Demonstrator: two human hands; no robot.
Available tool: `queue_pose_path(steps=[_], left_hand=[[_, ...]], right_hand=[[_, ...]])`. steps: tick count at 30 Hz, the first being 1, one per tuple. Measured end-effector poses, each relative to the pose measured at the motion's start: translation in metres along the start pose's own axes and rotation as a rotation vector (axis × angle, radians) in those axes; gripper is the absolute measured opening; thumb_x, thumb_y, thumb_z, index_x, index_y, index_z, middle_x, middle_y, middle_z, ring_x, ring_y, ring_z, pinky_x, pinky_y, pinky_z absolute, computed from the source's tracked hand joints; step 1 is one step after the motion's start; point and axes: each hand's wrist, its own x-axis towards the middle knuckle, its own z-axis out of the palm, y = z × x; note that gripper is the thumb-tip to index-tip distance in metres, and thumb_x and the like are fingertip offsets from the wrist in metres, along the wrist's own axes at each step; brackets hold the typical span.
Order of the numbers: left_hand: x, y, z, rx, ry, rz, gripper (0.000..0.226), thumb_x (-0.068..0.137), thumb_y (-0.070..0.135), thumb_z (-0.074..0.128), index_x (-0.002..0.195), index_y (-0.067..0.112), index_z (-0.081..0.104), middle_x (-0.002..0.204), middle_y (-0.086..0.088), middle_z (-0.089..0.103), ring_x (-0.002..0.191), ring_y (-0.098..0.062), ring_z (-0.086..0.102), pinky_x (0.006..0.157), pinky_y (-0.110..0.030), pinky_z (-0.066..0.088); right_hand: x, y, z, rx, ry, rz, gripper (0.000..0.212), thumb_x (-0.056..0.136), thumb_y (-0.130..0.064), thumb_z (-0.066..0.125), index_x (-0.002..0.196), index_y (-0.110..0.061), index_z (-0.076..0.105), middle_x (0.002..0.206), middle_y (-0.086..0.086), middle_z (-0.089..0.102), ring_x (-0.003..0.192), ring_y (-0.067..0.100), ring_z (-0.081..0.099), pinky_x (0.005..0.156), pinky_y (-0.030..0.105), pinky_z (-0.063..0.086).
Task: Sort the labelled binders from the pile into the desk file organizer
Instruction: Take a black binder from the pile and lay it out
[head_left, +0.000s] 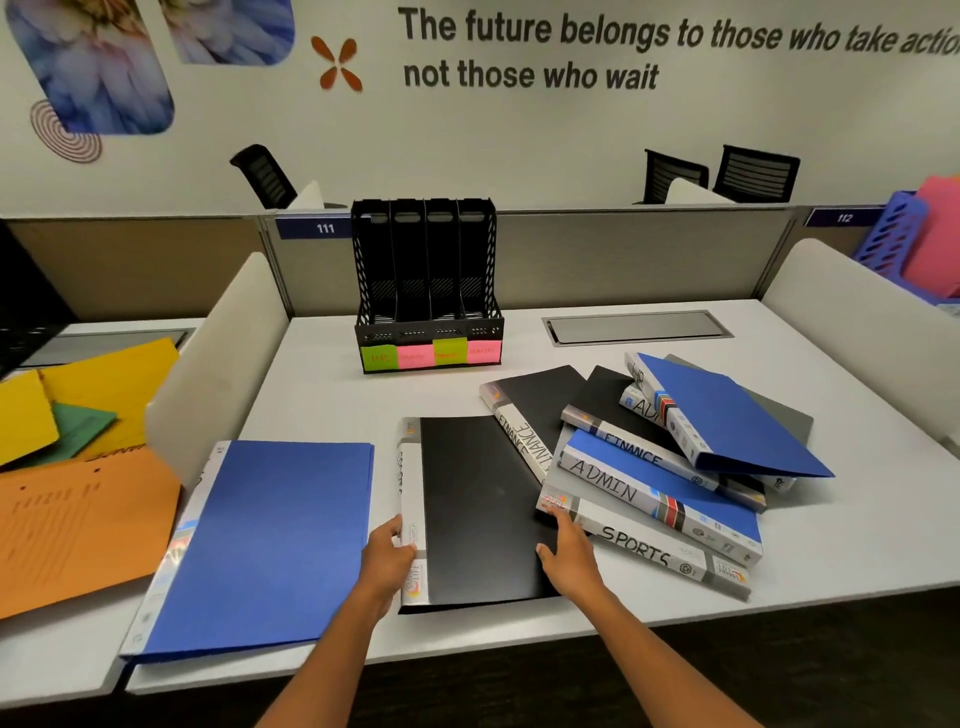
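Holding the black binder (478, 509) from both sides, the two hands meet it flat on the white bench (322, 395); the left hand (387, 558) takes its grip on the spine edge, fingers curled round the grey spine strip, and the right hand (566, 551) lies on the opposite long edge with fingers fairly straight, the fingertips close against the pile; whether that hand pinches the cover or only presses it I cannot tell. Just left of the left grip lies a blue binder (270, 540), flat, its spine turned away from the hand and its near corner over the bench edge. Immediately right of the right grip sits the pile of binders (670, 457); nearest the fingers is a spine lettered SPORTS (636, 548), above it a blue one lettered ADMIN (605, 480), then two black ones lettered FINANCE, and farthest from the grip a blue binder tilted on top of the heap. Beyond both hands, well apart from them, stands the black desk file organizer (426, 280), upright, with four slots; green and pink sticky notes (431, 354) run along its front base, their writing too faint to read surely. Far left of the left grip, past a white divider (218, 364), lie yellow, green and orange paper folders (78, 467).
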Motion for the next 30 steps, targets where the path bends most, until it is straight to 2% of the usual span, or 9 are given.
queue_pose_path(steps=[7, 13, 24, 27, 30], left_hand=[[0.007, 0.015, 0.006, 0.015, -0.020, 0.014, 0.054, 0.095, 0.001, 0.054, 0.146, 0.011, 0.039, 0.145, -0.011, 0.048, 0.118, -0.034, 0.056, 0.095, -0.048, 0.049], [0.011, 0.025, 0.016, 0.035, -0.040, 0.018, 0.050, 0.096, 0.003, 0.054, 0.143, 0.013, 0.041, 0.141, -0.010, 0.051, 0.114, -0.032, 0.058, 0.092, -0.046, 0.051], [0.012, 0.012, 0.012, 0.156, 0.090, -0.029, 0.047, 0.092, -0.001, 0.058, 0.138, 0.008, 0.048, 0.135, -0.012, 0.055, 0.115, -0.036, 0.058, 0.096, -0.046, 0.050], [0.014, 0.010, 0.009, 0.203, 0.142, -0.029, 0.031, 0.091, 0.000, 0.060, 0.122, 0.004, 0.058, 0.121, -0.014, 0.062, 0.104, -0.035, 0.062, 0.088, -0.039, 0.052], [0.014, 0.010, 0.006, 0.241, 0.183, -0.036, 0.002, 0.088, 0.000, 0.060, 0.086, 0.001, 0.060, 0.093, -0.016, 0.065, 0.081, -0.029, 0.062, 0.067, -0.029, 0.049]], right_hand=[[0.011, 0.006, -0.012, 0.035, -0.003, 0.009, 0.066, 0.092, -0.011, 0.062, 0.148, -0.017, 0.029, 0.152, 0.007, 0.035, 0.140, 0.025, 0.033, 0.114, 0.037, 0.030], [0.027, 0.008, -0.024, 0.061, 0.000, 0.048, 0.065, 0.091, -0.009, 0.063, 0.147, -0.016, 0.031, 0.151, 0.009, 0.036, 0.139, 0.026, 0.035, 0.115, 0.040, 0.032], [0.022, 0.009, -0.003, 0.063, 0.069, 0.017, 0.065, 0.091, -0.006, 0.062, 0.148, -0.014, 0.031, 0.151, 0.010, 0.036, 0.139, 0.027, 0.035, 0.114, 0.038, 0.033], [0.018, 0.005, 0.007, 0.052, 0.101, 0.016, 0.060, 0.092, -0.008, 0.060, 0.145, -0.016, 0.035, 0.146, 0.007, 0.041, 0.134, 0.025, 0.039, 0.110, 0.038, 0.038], [0.013, 0.001, 0.016, 0.003, 0.114, 0.023, 0.055, 0.093, -0.013, 0.059, 0.142, -0.019, 0.036, 0.139, 0.006, 0.046, 0.130, 0.028, 0.041, 0.105, 0.039, 0.041]])
